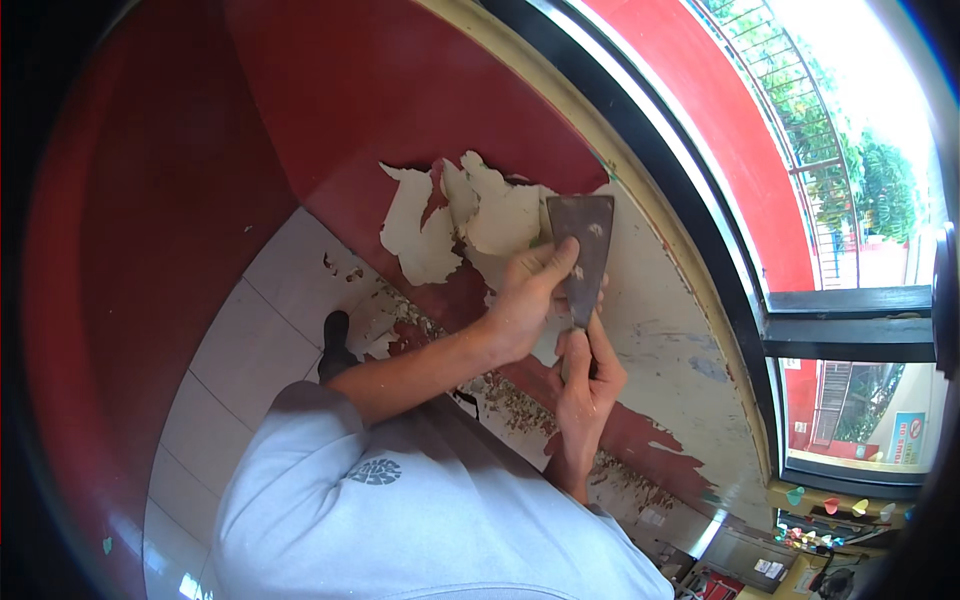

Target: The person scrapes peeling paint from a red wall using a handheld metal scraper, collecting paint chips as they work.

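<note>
A wide, dark metal paint scraper [582,240] is held blade up against the wall, its broad edge at the border of the red paint. My right hand [588,390] is closed round its handle, the thumb lying along it. My left hand [530,300] grips the blade's side, thumb on its face and fingers behind, partly hidden. Just left of the blade, curled sheets of peeling paint [505,215] hang from the red wall [430,90], pale side out. To the right and below, a bare whitish patch of wall [660,330] shows, with ragged red remnants [655,450] along its lower part.
Paint flakes [515,405] litter the foot of the wall and the white tiled floor [225,370]. My shoe [337,340] stands on the tiles near the corner. A dark window frame [690,150] with a cream ledge borders the wall on the right.
</note>
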Available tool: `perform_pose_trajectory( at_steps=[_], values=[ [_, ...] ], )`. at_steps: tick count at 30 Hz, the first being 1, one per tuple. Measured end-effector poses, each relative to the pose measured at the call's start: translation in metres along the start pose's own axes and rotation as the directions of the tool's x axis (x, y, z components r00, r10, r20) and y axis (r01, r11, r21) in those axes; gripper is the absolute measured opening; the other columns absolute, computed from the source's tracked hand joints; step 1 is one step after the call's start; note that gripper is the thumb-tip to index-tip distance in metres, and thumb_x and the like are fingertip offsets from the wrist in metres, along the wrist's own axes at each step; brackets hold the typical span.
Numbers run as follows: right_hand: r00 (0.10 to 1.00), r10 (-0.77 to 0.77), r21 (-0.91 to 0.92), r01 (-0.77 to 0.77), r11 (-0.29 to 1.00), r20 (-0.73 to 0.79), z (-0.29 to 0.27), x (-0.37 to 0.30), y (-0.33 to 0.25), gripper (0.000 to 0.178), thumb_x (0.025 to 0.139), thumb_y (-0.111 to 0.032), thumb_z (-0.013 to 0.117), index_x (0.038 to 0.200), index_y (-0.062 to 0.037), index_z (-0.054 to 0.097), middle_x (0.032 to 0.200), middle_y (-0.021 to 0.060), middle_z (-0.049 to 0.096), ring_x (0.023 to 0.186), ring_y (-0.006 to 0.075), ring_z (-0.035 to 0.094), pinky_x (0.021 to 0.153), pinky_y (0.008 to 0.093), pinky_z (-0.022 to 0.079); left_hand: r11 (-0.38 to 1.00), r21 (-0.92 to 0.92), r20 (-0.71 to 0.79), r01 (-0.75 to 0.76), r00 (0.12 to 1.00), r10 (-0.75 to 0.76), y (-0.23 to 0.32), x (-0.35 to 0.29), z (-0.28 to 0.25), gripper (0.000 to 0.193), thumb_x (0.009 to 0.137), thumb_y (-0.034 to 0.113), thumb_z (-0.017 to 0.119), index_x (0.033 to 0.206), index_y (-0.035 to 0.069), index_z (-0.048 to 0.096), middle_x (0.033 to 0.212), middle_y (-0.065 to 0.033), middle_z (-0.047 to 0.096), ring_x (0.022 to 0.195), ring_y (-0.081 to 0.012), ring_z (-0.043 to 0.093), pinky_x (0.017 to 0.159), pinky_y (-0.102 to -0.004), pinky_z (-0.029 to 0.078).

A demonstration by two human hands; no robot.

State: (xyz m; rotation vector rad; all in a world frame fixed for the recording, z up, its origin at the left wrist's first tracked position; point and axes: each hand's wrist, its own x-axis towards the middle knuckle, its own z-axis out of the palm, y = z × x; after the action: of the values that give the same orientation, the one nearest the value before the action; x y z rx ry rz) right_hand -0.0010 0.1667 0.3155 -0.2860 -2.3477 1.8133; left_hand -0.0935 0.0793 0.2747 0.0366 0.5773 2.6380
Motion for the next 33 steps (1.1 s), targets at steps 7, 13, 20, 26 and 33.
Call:
perform_pose_trajectory(
  at_steps=[7,13,20,26,33],
  values=[
    [1.0,0.007,0.016,-0.006,1.0,-0.025,0.008,0.003,-0.006,0.04,0.097,-0.005,0.05,0.138,-0.0032,0.051,0.075,-0.0033,0.051,0.054,0.0016,0.04,0.046,0.0171,0.032,1.0,-0.008,-0.029,-0.022,0.999,0.022,0.0,-0.005,0.003,0.033,0.101,0.037,0.049,0.098,0.006,0.059,0.089,-0.0082,0.064,0.079,-0.0168,0.063,0.074,-0.0343,0.053],
    [0.998,0.06,0.005,-0.06,0.998,0.028,-0.011,0.003,-0.024,0.04,0.096,-0.004,0.052,0.136,-0.0025,0.053,0.077,-0.0035,0.054,0.058,0.0016,0.043,0.048,0.0165,0.034,1.0,-0.025,-0.012,0.018,1.0,-0.018,-0.001,-0.003,0.013,0.033,0.101,0.038,0.048,0.099,0.006,0.058,0.089,-0.0076,0.064,0.08,-0.0162,0.063,0.075,-0.0338,0.054],
    [0.997,-0.071,0.013,0.072,0.997,-0.013,-0.021,-0.013,-0.02,0.043,0.092,0.002,0.054,0.134,-0.0007,0.054,0.086,0.0024,0.062,0.063,0.0042,0.049,0.055,0.0191,0.041,0.997,-0.068,-0.027,0.038,0.999,-0.04,0.001,-0.01,0.02,0.032,0.101,0.038,0.048,0.102,0.008,0.058,0.09,-0.0045,0.063,0.079,-0.0141,0.062,0.074,-0.0316,0.053],
    [0.975,-0.22,-0.169,0.213,0.962,-0.026,-0.009,-0.003,-0.017,0.043,0.089,0.009,0.054,0.132,0.003,0.054,0.087,0.0072,0.063,0.076,0.0109,0.054,0.069,0.0238,0.047,1.0,-0.023,-0.1,0.013,0.995,-0.015,0.004,-0.006,0.022,0.03,0.101,0.039,0.047,0.102,0.011,0.059,0.09,-0.0026,0.063,0.079,-0.0135,0.062,0.074,-0.0305,0.051],
    [0.957,-0.286,-0.133,0.291,0.948,0.053,-0.02,0.009,-0.032,0.045,0.087,0.009,0.056,0.131,-0.0002,0.056,0.076,0.0118,0.056,0.064,0.0148,0.05,0.062,0.0248,0.044,0.998,-0.005,-0.063,-0.055,0.997,0.055,0.003,0.002,0.024,0.036,0.101,0.042,0.047,0.1,0.009,0.06,0.087,-0.003,0.063,0.08,-0.0138,0.062,0.076,-0.0311,0.05]
  ],
)
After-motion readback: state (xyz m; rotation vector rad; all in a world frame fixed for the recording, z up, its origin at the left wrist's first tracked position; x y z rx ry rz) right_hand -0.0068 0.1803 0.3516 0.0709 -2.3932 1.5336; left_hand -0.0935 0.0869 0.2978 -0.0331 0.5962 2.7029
